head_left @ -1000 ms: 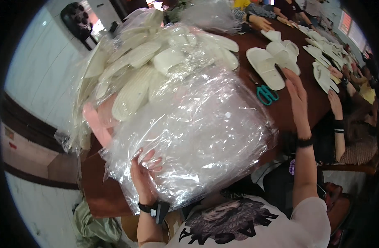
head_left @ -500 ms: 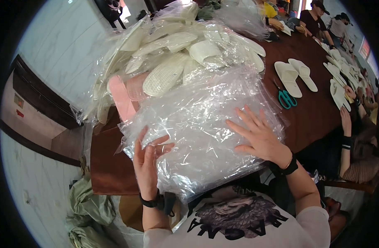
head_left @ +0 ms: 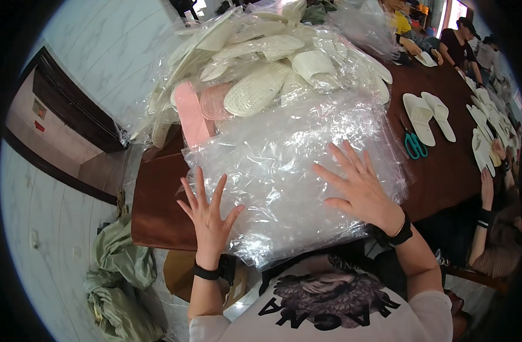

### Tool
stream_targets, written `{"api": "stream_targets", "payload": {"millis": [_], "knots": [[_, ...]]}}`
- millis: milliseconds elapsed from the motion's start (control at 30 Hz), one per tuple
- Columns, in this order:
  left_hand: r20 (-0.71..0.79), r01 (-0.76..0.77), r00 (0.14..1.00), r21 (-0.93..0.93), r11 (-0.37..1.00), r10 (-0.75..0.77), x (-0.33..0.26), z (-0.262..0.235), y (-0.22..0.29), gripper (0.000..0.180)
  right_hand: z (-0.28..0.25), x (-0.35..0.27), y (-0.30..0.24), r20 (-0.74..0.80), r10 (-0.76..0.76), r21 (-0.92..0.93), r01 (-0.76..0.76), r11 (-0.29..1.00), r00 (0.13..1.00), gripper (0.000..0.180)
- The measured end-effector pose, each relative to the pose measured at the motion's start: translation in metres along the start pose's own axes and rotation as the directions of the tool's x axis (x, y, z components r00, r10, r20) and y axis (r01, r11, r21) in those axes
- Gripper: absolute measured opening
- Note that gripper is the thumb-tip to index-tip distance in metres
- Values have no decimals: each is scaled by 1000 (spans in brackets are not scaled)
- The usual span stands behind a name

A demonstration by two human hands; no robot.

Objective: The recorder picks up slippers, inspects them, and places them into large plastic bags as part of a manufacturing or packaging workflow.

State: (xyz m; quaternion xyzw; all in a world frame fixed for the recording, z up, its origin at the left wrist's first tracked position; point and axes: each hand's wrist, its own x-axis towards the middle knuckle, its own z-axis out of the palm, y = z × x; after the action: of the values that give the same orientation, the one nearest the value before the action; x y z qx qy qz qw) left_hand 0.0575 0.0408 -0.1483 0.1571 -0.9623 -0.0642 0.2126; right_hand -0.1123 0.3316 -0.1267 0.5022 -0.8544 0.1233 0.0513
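A stack of clear plastic bags (head_left: 278,176) lies before me at the near edge of the brown-covered table. Spread flat on its right part is my right hand (head_left: 355,188), fingers apart. My left hand (head_left: 211,219) is at the stack's left edge, all fingers fanned out, holding nothing; whether it presses on the plastic I cannot tell. Just beyond the bags rises a heap of white slippers (head_left: 255,88) in clear plastic. A pink slipper (head_left: 191,117) lies at the heap's near left side.
Teal-handled scissors (head_left: 415,146) and a pair of white slippers (head_left: 429,118) lie right of the bags on the brown tablecloth (head_left: 440,171). More white slippers (head_left: 489,117) line the far right, where other people work. Greenish sacking (head_left: 121,273) sits on the floor at left.
My left hand has turned palm down and its fingers have spread. My right hand stays flat on the bags. The whole view has shifted, moving the table contents rightward.
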Motion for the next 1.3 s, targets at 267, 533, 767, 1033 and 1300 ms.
{"api": "stream_targets", "payload": {"millis": [267, 533, 767, 1033, 1300], "knots": [[206, 50, 978, -67, 996, -35, -9, 32, -25, 71, 3, 2, 13, 201, 75, 67, -90, 994, 977, 67], [211, -39, 976, -101, 994, 60, -8, 34, -22, 72, 14, 23, 72, 289, 125, -58, -113, 992, 949, 70], [254, -33, 965, -146, 989, 70, -2, 32, -24, 73, 19, 18, 81, 291, 137, 67, -163, 984, 947, 71], [102, 8, 994, -455, 891, 44, -4, -32, -36, 49, 12, 20, 90, 223, -29, 213, -19, 977, 974, 66], [-78, -258, 964, -62, 964, 253, 28, -12, -22, 39, 2, 18, 83, 221, -29, 180, -12, 984, 975, 65]]}}
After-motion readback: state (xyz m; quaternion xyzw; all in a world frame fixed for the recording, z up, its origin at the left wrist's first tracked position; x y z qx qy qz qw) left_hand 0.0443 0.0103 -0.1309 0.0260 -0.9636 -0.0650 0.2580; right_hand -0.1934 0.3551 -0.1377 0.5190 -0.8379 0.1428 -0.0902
